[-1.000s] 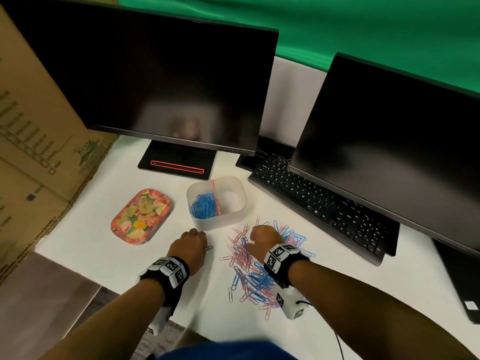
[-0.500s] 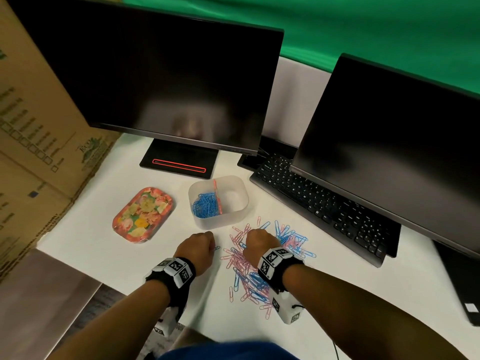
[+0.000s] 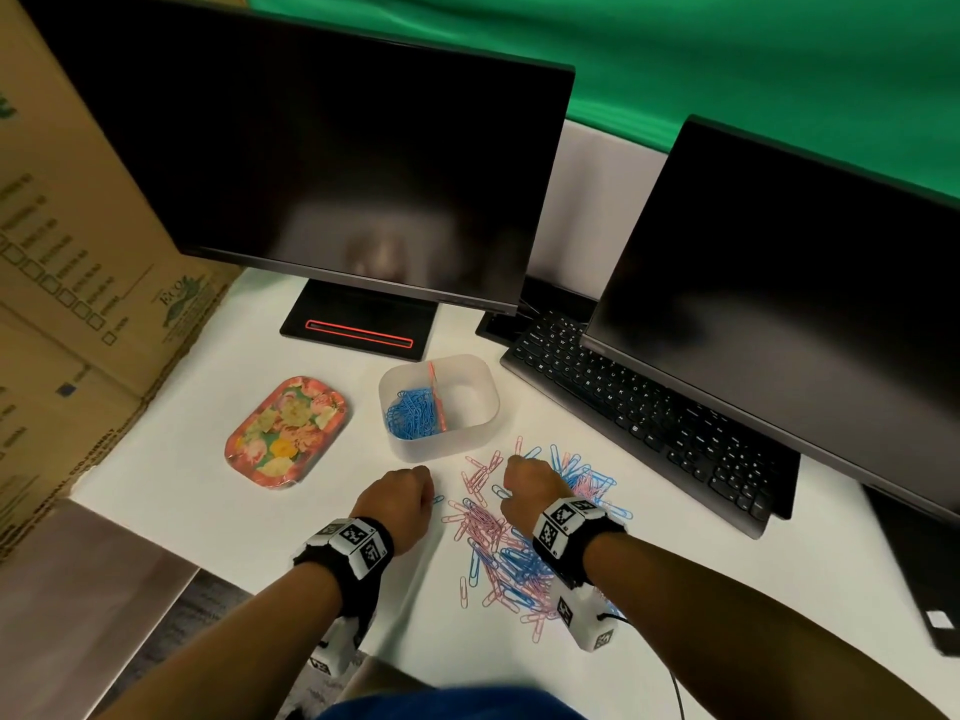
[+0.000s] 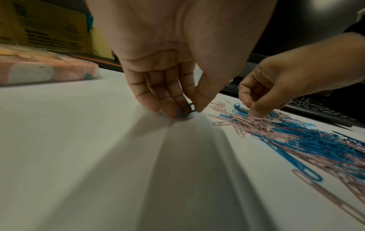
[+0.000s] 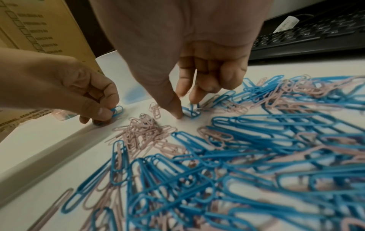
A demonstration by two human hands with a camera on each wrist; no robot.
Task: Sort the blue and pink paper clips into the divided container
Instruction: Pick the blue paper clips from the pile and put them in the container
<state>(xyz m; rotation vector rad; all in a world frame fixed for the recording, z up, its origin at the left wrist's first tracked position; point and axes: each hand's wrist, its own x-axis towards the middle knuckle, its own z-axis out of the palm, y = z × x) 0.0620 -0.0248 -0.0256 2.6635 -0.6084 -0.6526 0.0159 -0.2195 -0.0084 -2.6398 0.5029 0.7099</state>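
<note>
A loose pile of blue and pink paper clips [image 3: 519, 543] lies on the white table, in front of a translucent container [image 3: 441, 452]. A pink divider [image 3: 436, 394] splits the container, and blue clips [image 3: 413, 415] fill its left compartment. At the pile's left edge my left hand [image 4: 189, 109] pinches a single blue clip [image 4: 185, 111] against the table. My right hand [image 5: 185, 107] is over the top of the pile [image 5: 256, 148], thumb and a curled finger closing on another blue clip [image 5: 191, 111]. In the head view both hands' fingertips are hidden under the knuckles.
A floral tin [image 3: 285, 431] lies left of the container. Two dark monitors [image 3: 337, 163] and a black keyboard [image 3: 649, 407] stand behind and to the right. Cardboard boxes [image 3: 78, 252] wall off the left side. The table's front-left edge [image 3: 156, 543] is near my left forearm.
Both hands stay low at the pile. My left hand has edged slightly right, toward the pile's edge. Nothing has gone into the container.
</note>
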